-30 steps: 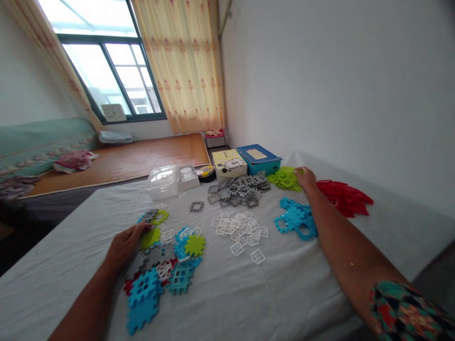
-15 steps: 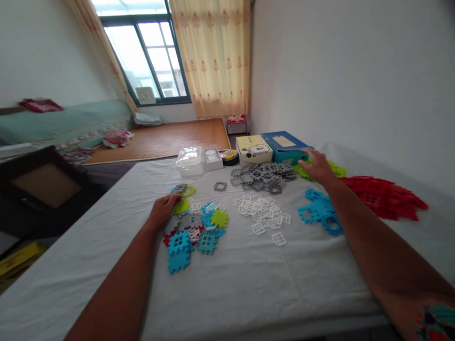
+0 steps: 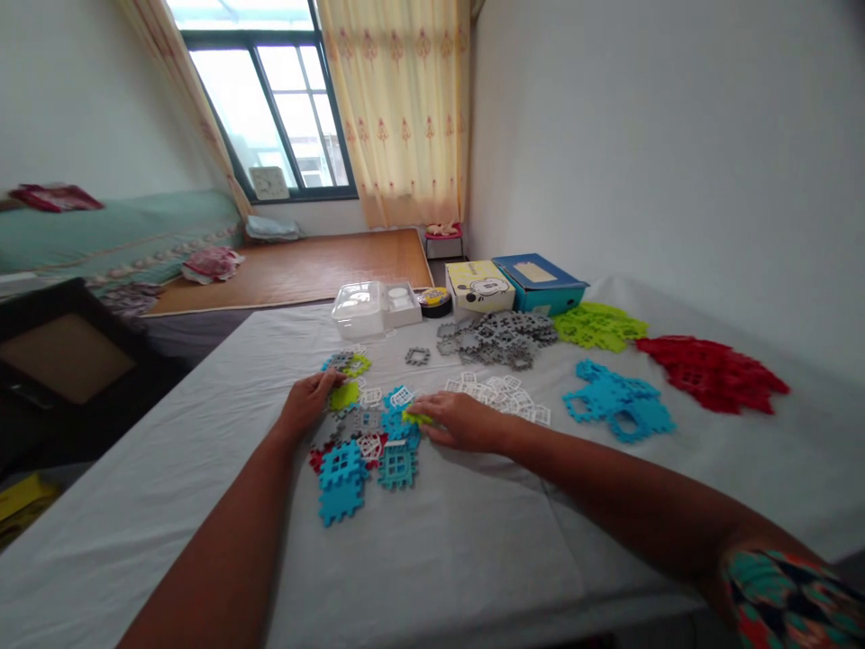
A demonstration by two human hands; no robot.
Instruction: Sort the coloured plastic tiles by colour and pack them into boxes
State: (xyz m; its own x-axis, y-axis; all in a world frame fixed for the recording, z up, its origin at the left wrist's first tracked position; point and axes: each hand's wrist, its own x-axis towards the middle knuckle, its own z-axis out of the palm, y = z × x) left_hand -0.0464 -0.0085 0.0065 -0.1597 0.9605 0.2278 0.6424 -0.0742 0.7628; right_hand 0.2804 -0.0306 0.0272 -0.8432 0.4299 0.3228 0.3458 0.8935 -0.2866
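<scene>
My left hand [image 3: 309,406] rests at the left side of a mixed pile of toothed plastic building tiles. Its bent fingers grip the edge of a lime-green tile [image 3: 345,395]. On the pile's right side, my right hand [image 3: 465,420] has its fingers closed over another lime-green tile [image 3: 417,416], mostly covered by them. Below the hands lie a blue tile [image 3: 341,500], a blue window-patterned tile [image 3: 341,463], a teal frame tile [image 3: 397,465] and red pieces, partly overlapped. Grey tiles [image 3: 367,418] and small white lattice pieces [image 3: 371,397] are mixed in.
Sorted heaps lie farther out: white lattices [image 3: 500,392], grey tiles [image 3: 517,335], lime tiles [image 3: 598,324], blue tiles [image 3: 612,397] and red tiles [image 3: 713,371]. Behind them stand a clear plastic box [image 3: 358,311], a round black tin [image 3: 435,304], a yellow box [image 3: 479,287] and a blue box [image 3: 544,284].
My right hand has come from above the lime heap at the right to the mixed pile, closing over a lime-green tile there. My left hand has stayed nearly in place.
</scene>
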